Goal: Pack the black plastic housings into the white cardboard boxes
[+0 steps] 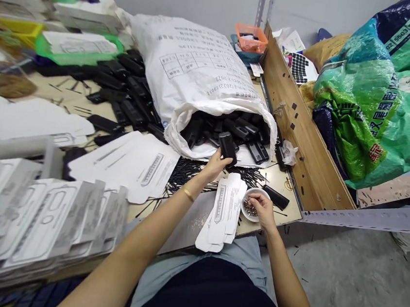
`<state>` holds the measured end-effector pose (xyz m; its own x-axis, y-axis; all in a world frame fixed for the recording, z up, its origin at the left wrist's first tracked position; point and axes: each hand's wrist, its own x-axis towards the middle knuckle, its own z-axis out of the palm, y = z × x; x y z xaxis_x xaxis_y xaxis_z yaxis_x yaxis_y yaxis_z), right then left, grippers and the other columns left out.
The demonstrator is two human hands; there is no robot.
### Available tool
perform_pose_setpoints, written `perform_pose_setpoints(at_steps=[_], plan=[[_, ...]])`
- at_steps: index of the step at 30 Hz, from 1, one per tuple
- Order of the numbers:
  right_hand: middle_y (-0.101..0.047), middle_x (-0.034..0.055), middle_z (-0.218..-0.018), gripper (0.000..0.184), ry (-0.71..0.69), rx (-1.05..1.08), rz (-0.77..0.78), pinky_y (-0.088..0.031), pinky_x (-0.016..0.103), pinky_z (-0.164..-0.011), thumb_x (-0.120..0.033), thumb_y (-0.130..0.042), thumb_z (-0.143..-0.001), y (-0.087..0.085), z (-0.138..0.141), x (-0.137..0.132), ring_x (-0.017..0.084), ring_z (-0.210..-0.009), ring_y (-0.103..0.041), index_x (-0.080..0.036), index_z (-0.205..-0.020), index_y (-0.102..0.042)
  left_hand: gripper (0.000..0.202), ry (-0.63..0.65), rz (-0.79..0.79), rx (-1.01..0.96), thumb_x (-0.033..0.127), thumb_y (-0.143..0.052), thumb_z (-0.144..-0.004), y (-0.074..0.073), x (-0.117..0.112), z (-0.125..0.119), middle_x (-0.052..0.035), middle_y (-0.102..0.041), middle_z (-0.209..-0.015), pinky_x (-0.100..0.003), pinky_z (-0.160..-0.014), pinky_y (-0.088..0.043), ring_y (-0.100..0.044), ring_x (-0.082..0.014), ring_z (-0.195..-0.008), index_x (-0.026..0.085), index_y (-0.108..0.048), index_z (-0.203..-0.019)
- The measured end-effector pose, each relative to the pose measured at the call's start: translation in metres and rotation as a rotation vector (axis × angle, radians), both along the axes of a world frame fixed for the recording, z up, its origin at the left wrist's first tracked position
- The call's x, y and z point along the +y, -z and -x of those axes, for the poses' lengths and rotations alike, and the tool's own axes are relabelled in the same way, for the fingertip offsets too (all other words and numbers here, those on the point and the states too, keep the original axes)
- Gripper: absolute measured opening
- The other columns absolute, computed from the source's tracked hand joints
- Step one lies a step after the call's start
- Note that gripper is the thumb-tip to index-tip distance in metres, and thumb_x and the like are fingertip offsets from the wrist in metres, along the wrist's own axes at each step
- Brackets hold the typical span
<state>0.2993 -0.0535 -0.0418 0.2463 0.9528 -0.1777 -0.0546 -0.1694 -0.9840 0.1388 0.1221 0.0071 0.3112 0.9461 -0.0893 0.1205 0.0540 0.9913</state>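
Note:
My left hand (216, 167) grips a black plastic case (227, 146) at the mouth of a white woven sack (203, 60). More black cases (244, 128) fill the sack's opening. My right hand (263, 210) reaches into a small white bowl (259, 192), its fingers pinched among tiny metal pieces (248, 207) that look like screws. Whether a piece sits between those fingertips is too small to see. Between my hands lies a stack of white printed cards (220, 214). Thin black sticks (188, 175) are scattered under the sack's rim.
Folded white boxes (44, 215) crowd the left side, with more printed cards (145, 166) nearby. Loose black cases (132, 107) pile up left of the sack. A wooden board (296, 124) edges the table at right; green plastic bags (371, 107) stand beyond it.

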Motion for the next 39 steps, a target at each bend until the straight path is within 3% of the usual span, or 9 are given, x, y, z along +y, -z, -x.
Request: perform_pose_setpoints(at_steps=[4, 7, 11, 15, 22, 26, 31, 35, 39], plan=[[-0.064, 0.0005, -0.077, 0.02, 0.035, 0.218, -0.013, -0.046, 0.024, -0.061, -0.03, -0.068, -0.072, -0.007, 0.021, 0.007, 0.01, -0.06, -0.056, -0.017, -0.086, -0.061, 0.047, -0.031, 0.246, -0.443, 0.016, -0.065, -0.074, -0.017, -0.052, 0.041, -0.008, -0.066, -0.104, -0.035, -0.095, -0.044, -0.062, -0.0189, -0.101, 0.017, -0.049, -0.119], [-0.061, -0.0014, -0.074, 0.017, 0.051, 0.215, -0.05, -0.045, 0.023, -0.06, -0.028, -0.069, -0.071, -0.016, 0.042, 0.014, 0.009, -0.059, -0.056, -0.017, -0.082, -0.061, 0.048, -0.169, 0.457, -0.732, 0.012, -0.068, -0.074, -0.024, -0.08, 0.056, -0.0059, -0.068, -0.101, -0.035, -0.095, -0.047, -0.064, -0.0181, -0.1, 0.019, -0.052, -0.118], [-0.062, 0.0003, -0.076, 0.016, 0.041, 0.161, -0.111, -0.048, 0.025, -0.063, -0.03, -0.066, -0.075, -0.029, 0.067, 0.021, 0.011, -0.064, -0.058, -0.017, -0.085, -0.064, 0.027, -0.371, 0.614, -0.871, 0.013, -0.058, -0.084, -0.024, -0.096, 0.06, -0.0091, -0.069, -0.101, -0.034, -0.09, -0.052, -0.065, -0.0179, -0.097, 0.014, -0.058, -0.111], [-0.063, 0.0019, -0.077, 0.016, 0.107, 0.028, -0.182, -0.049, 0.028, -0.068, -0.033, -0.064, -0.077, -0.04, 0.084, 0.024, 0.014, -0.07, -0.059, -0.017, -0.083, -0.063, 0.021, -0.424, 0.726, -0.929, 0.014, -0.052, -0.088, -0.022, -0.102, 0.059, -0.011, -0.069, -0.101, -0.031, -0.087, -0.054, -0.066, -0.0166, -0.095, 0.01, -0.06, -0.108], [-0.063, 0.0033, -0.082, 0.011, 0.116, -0.309, -0.37, -0.047, 0.031, -0.076, -0.026, -0.057, -0.084, -0.051, 0.095, 0.022, 0.016, -0.082, -0.058, -0.019, -0.08, -0.064, 0.014, -0.401, 0.743, -0.983, 0.012, -0.049, -0.09, -0.025, -0.111, 0.057, -0.0077, -0.07, -0.092, -0.027, -0.083, -0.055, -0.066, -0.0137, -0.088, 0.01, -0.063, -0.093], [-0.063, 0.0036, -0.081, 0.009, 0.127, -0.29, -0.397, -0.047, 0.033, -0.077, -0.024, -0.058, -0.083, -0.05, 0.096, 0.023, 0.017, -0.082, -0.058, -0.019, -0.079, -0.064, 0.016, -0.392, 0.776, -1.011, 0.013, -0.048, -0.091, -0.023, -0.112, 0.057, -0.0073, -0.07, -0.092, -0.026, -0.084, -0.055, -0.066, -0.0131, -0.088, 0.011, -0.063, -0.092], [-0.062, 0.0035, -0.081, 0.009, 0.184, -0.213, -0.377, -0.047, 0.034, -0.08, -0.024, -0.059, -0.081, -0.048, 0.097, 0.027, 0.018, -0.083, -0.058, -0.019, -0.077, -0.064, 0.019, -0.366, 0.822, -1.04, 0.017, -0.048, -0.092, -0.017, -0.113, 0.054, -0.0077, -0.069, -0.099, -0.028, -0.089, -0.054, -0.066, -0.0136, -0.093, 0.013, -0.063, -0.102], [-0.062, 0.0039, -0.081, 0.01, 0.206, -0.257, -0.378, -0.048, 0.034, -0.078, -0.025, -0.058, -0.082, -0.043, 0.099, 0.027, 0.018, -0.082, -0.059, -0.019, -0.078, -0.064, 0.024, -0.371, 0.703, -1.027, 0.017, -0.055, -0.088, -0.017, -0.116, 0.05, -0.0076, -0.069, -0.102, -0.03, -0.092, -0.052, -0.065, -0.0161, -0.099, 0.015, -0.061, -0.111], [-0.064, 0.0054, -0.083, 0.01, 0.22, -0.323, -0.437, -0.049, 0.036, -0.079, -0.025, -0.056, -0.085, -0.036, 0.103, 0.024, 0.019, -0.084, -0.06, -0.02, -0.082, -0.065, 0.02, -0.394, 0.622, -0.999, 0.017, -0.061, -0.084, -0.017, -0.117, 0.05, -0.0086, -0.07, -0.1, -0.029, -0.093, -0.051, -0.065, -0.0172, -0.1, 0.011, -0.063, -0.103]])
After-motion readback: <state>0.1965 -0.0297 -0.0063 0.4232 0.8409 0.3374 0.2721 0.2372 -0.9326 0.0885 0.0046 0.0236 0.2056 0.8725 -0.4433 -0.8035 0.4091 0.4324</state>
